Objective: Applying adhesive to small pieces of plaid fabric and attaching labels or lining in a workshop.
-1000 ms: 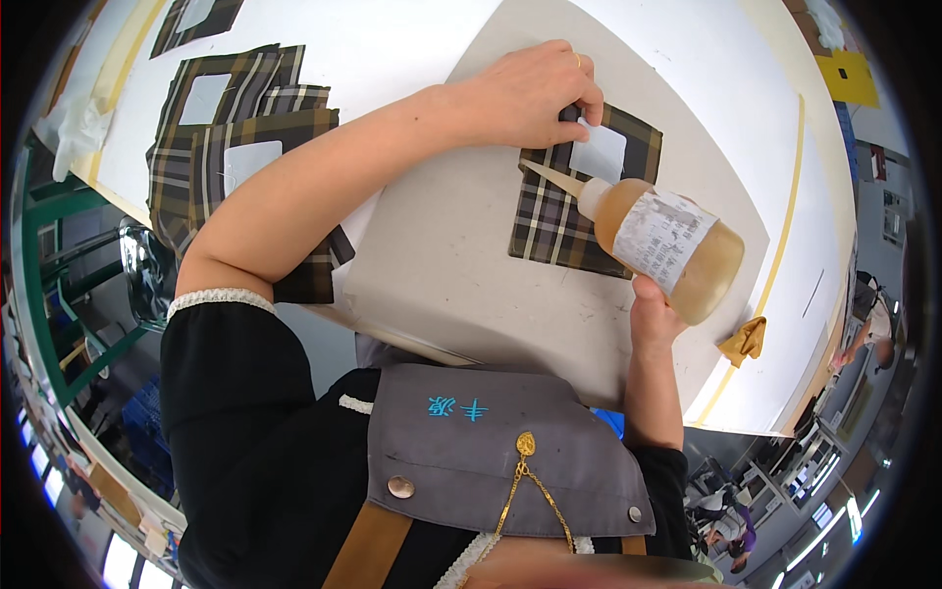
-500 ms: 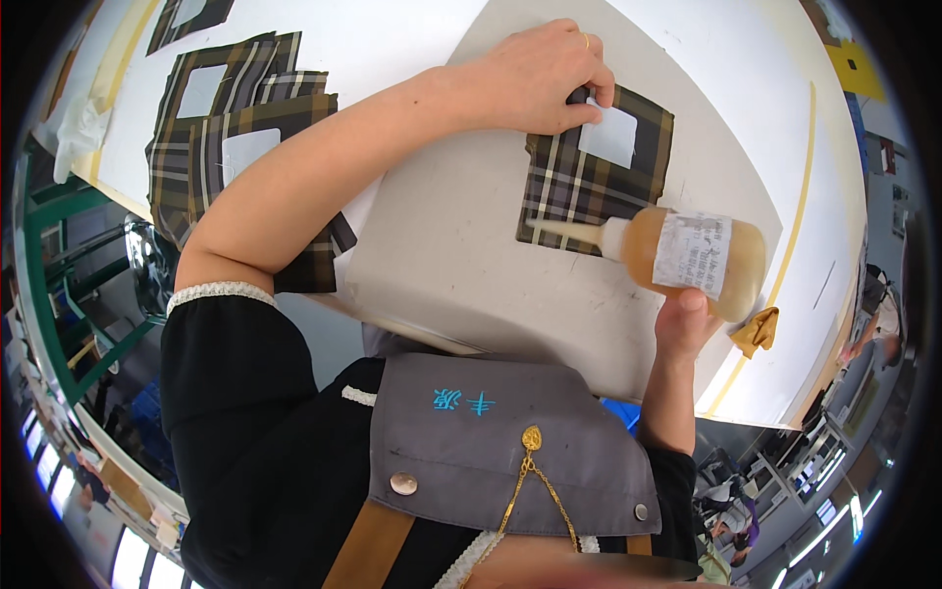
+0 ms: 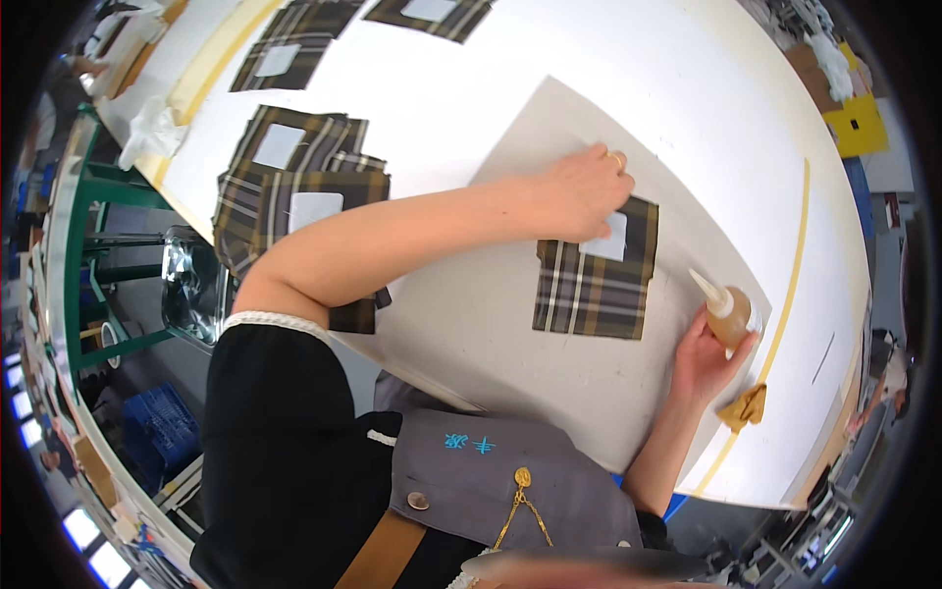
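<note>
A dark plaid fabric piece (image 3: 594,294) with a white patch (image 3: 610,240) lies on a grey board in front of me. My left hand (image 3: 587,191) reaches across to its far edge, fingers curled and thumb beside the patch; the hand covers the far left corner, which it seems to pinch. To the right of the fabric, my right hand (image 3: 708,358) grips a squeeze bottle (image 3: 728,319) of amber liquid. Its pale tapered nozzle points up and to the left, apart from the fabric.
The grey board (image 3: 471,324) rests on a white table (image 3: 461,108). More plaid pieces (image 3: 339,187) with white patches lie stacked at the left, and others (image 3: 294,54) farther back. A crumpled brown scrap (image 3: 744,407) sits near the right edge. A green metal frame (image 3: 74,265) stands left of the table.
The bottle has moved from over the fabric's near edge to its right side, its nozzle now tilted upward. My left hand stays at the fabric's far edge. The whole view has shifted.
</note>
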Demonstrator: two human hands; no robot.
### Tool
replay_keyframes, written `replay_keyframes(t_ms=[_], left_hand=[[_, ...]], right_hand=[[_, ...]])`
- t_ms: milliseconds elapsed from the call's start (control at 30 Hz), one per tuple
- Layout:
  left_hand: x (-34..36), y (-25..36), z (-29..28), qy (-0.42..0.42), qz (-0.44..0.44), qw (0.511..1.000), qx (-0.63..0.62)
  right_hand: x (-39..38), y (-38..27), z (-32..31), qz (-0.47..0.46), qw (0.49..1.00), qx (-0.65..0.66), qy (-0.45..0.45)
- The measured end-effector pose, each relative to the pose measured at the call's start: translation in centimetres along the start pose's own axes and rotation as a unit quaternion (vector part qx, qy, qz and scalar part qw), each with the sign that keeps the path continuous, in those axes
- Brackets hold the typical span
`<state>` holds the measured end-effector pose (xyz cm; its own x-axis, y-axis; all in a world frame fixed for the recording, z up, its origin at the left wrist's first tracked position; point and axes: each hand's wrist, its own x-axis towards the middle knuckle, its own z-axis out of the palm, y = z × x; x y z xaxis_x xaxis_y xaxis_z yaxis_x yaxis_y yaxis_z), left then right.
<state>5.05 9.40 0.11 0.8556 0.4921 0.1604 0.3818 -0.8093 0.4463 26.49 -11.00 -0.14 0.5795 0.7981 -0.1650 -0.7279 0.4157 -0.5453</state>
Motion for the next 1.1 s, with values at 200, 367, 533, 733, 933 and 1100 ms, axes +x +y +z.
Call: replay_keyframes(t_ms=[200, 367, 533, 733, 933, 1100], left_hand=[[3.1, 0.7, -2.1, -0.204, -0.134, 0.967, -0.071], [1.4, -3.3, -3.2, 0.0, -0.148, 0.981, -0.125], [-5.0, -12.0, -8.6, 0.187, -0.342, 0.862, -0.325], [-12.1, -17.9, -11.4, 0.354, -0.463, 0.665, -0.467], [-13.0, -18.0, -10.7, 0.362, -0.489, 0.641, -0.467], [-14.6, -15.3, -13.4, 0.206, -0.532, 0.772, -0.279]], right_hand=[[0.0, 0.1, 0.5, -0.004, 0.998, 0.052, 0.024], [0.0, -0.4, 0.3, 0.016, 0.997, 0.07, 0.013], [0.2, -0.8, -0.5, 0.059, 0.995, 0.075, -0.015], [0.1, -0.7, -0.1, 0.069, 0.994, 0.082, -0.004], [0.0, -0.7, -0.5, 0.076, 0.993, 0.089, -0.015], [0.3, -1.1, -1.3, 0.108, 0.987, 0.097, -0.063]])
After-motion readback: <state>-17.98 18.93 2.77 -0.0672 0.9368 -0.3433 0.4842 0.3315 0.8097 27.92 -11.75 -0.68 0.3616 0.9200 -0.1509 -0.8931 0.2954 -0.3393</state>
